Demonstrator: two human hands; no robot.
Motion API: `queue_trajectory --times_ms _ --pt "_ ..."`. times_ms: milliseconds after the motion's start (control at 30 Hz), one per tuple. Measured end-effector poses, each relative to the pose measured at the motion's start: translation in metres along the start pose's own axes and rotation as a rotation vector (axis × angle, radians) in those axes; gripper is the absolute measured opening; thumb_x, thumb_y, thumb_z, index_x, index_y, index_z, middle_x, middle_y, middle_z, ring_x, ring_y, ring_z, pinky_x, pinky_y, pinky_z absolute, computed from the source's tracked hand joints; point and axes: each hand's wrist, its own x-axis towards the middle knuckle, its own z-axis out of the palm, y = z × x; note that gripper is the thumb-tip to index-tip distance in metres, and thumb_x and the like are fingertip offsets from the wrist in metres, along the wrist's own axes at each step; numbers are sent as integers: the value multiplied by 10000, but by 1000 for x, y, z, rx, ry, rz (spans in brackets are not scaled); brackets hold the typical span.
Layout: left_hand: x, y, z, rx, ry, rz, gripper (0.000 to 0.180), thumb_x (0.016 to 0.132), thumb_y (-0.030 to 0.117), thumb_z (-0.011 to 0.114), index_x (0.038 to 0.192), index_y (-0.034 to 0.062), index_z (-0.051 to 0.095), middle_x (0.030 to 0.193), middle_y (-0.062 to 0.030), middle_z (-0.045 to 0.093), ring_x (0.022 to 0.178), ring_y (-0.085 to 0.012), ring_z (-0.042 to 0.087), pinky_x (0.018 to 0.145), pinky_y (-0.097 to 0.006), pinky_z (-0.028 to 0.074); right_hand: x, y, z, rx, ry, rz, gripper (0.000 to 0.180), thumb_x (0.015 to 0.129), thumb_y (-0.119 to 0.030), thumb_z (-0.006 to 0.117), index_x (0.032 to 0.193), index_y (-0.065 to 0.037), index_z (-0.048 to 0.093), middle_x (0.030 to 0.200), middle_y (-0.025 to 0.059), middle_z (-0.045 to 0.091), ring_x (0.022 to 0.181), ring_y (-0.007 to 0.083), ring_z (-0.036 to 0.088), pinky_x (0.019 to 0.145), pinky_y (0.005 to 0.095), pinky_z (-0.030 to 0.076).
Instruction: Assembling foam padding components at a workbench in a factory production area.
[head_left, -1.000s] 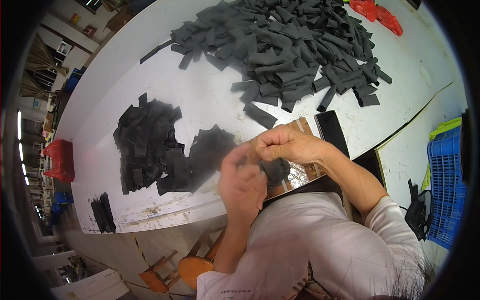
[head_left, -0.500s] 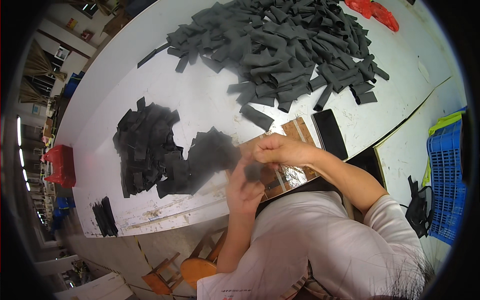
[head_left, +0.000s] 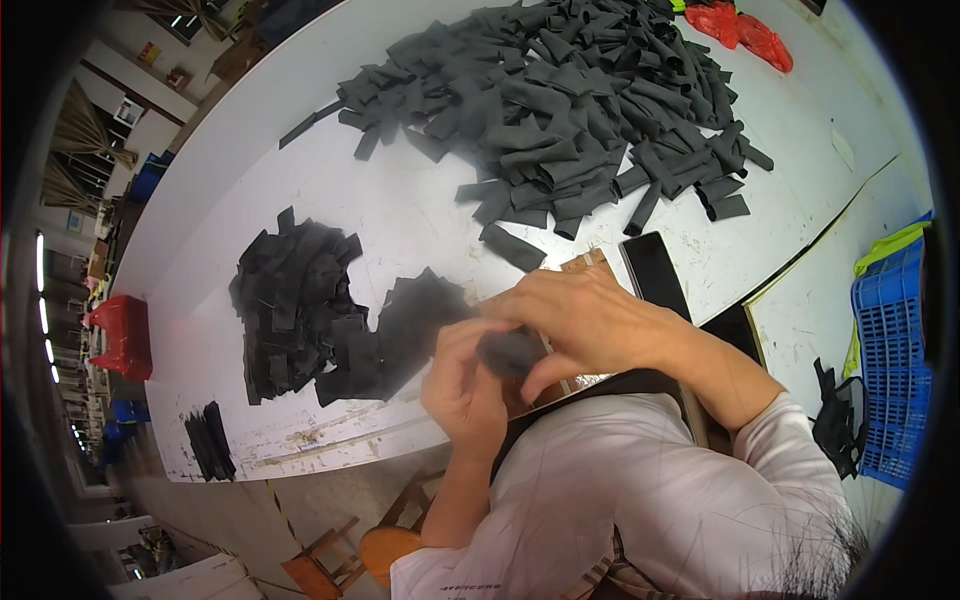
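A small dark grey fabric piece [head_left: 512, 352] is between my two hands over the near edge of the table. My left hand [head_left: 466, 385] has its fingers bent around the left end of the piece. Curving over it from the right, my right hand [head_left: 590, 322] has its fingertips close to those of the left and its thumb lower down, with the fabric between. The exact finger contact is partly hidden. Just left of my hands lies a loose heap of flat black fabric pieces [head_left: 425, 310]. Beneath my right hand a brown board [head_left: 585, 262] shows in part.
A large pile of dark grey fabric tubes [head_left: 560, 110] covers the far table. More black pieces [head_left: 295, 300] lie left, with a narrow stack [head_left: 209, 442] at the edge. A black phone [head_left: 655, 270], red plastic bags [head_left: 740, 32], a red container [head_left: 122, 335] and a blue crate [head_left: 893, 360] surround these.
My right hand has opened from a tight pinch and spread around the fabric piece. My left hand has moved slightly left and turned, and the dark piece shows more fully.
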Motion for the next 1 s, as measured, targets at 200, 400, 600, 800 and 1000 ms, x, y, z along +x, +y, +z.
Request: queue_trajectory --times_ms 200,400,600,800,1000 --pt "-32 -26 -2 -128 174 -327 140 813 104 547 810 -31 507 840 -118 559 754 -147 516 703 -262 426 -12 21 22 -392 -133 -119 111 640 -133 575 648 -36 521 664 74 512 659 207 523 549 313 438" --pt "-17 -21 4 -233 88 -229 113 809 88 542 815 -24 526 857 -100 567 764 -152 521 715 -252 405 -22 26 24 -313 -140 -6 131 665 -109 602 692 -33 499 714 71 511 655 236 507 525 331 422" --pt "-1 -15 -5 321 -196 -60 66 786 -5 479 811 -32 534 867 -112 567 774 -178 530 710 -293 419 -33 45 38 30 -103 139 83 718 -128 578 741 -51 556 663 90 527 677 271 529 560 344 430" --pt "-8 3 14 -357 142 -281 123 755 -58 490 865 -19 528 902 -120 560 829 -178 532 722 -260 418 -30 31 29 -133 -125 160 93 727 -128 568 787 -57 560 687 99 546 674 281 535 581 363 435" --pt "-2 -11 2 -223 -80 -158 88 778 38 551 823 -37 542 812 -116 577 833 -196 522 738 -282 420 -23 18 22 -281 -137 62 146 654 -58 547 798 -33 544 706 112 552 686 284 539 554 378 433"
